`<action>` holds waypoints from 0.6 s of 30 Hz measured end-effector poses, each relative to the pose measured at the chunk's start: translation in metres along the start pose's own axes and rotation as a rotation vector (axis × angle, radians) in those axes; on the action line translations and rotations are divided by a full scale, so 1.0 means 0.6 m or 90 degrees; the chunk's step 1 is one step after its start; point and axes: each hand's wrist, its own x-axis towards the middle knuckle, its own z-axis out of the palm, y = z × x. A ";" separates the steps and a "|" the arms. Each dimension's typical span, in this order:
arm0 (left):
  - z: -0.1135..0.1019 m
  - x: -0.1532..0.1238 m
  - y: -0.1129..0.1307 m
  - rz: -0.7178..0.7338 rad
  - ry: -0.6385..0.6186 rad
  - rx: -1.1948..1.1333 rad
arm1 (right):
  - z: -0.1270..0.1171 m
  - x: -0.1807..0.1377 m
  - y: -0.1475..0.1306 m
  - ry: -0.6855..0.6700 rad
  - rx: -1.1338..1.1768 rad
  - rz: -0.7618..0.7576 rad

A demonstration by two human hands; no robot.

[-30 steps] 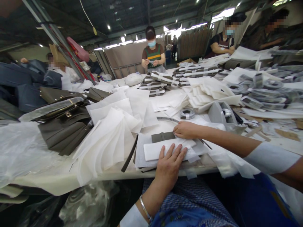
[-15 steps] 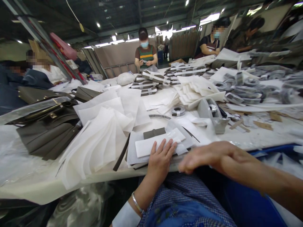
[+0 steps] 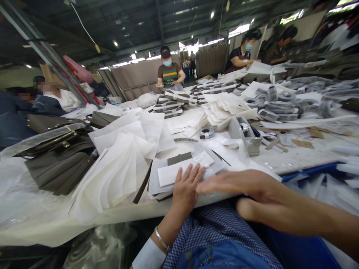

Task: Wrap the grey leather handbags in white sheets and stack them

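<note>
My left hand point(image 3: 185, 189) lies flat, fingers spread, on a folded white foam sheet point(image 3: 185, 169) at the table's near edge. Under that sheet a grey-brown leather strap piece point(image 3: 179, 158) shows at its far side, and a long dark strap point(image 3: 143, 182) runs off to the left. My right hand point(image 3: 241, 186) hovers open, palm down, just right of my left hand and over the table edge, holding nothing.
A fan of white tissue sheets point(image 3: 117, 168) and grey-brown handbags point(image 3: 60, 164) lie to the left. A grey tape dispenser point(image 3: 246, 135), a coiled strap point(image 3: 206, 132) and stacks of wrapped straps point(image 3: 174, 101) sit further back. Several people work around the table.
My right hand left the leather piece, drew back toward me off the table, and now hovers beside my left hand. My left hand stayed pressed on the sheet.
</note>
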 end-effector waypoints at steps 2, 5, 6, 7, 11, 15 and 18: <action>0.002 -0.001 0.000 0.004 0.015 0.003 | 0.009 0.062 0.057 -0.023 -0.086 0.023; 0.005 -0.003 0.000 0.010 0.015 0.007 | 0.032 0.130 0.164 -0.060 -0.244 0.061; 0.006 -0.003 0.000 0.011 0.014 0.008 | 0.041 0.145 0.197 -0.102 -0.290 0.077; 0.007 -0.003 -0.001 0.010 0.012 0.008 | 0.049 0.156 0.225 -0.151 -0.332 0.091; 0.010 -0.004 -0.003 0.006 0.002 0.005 | 0.071 0.178 0.282 -0.287 -0.402 0.117; 0.008 -0.003 -0.004 0.004 -0.020 -0.006 | 0.083 0.189 0.285 -0.281 -0.414 0.140; 0.005 -0.003 -0.004 -0.003 -0.027 -0.014 | 0.084 0.192 0.280 -0.258 -0.423 0.167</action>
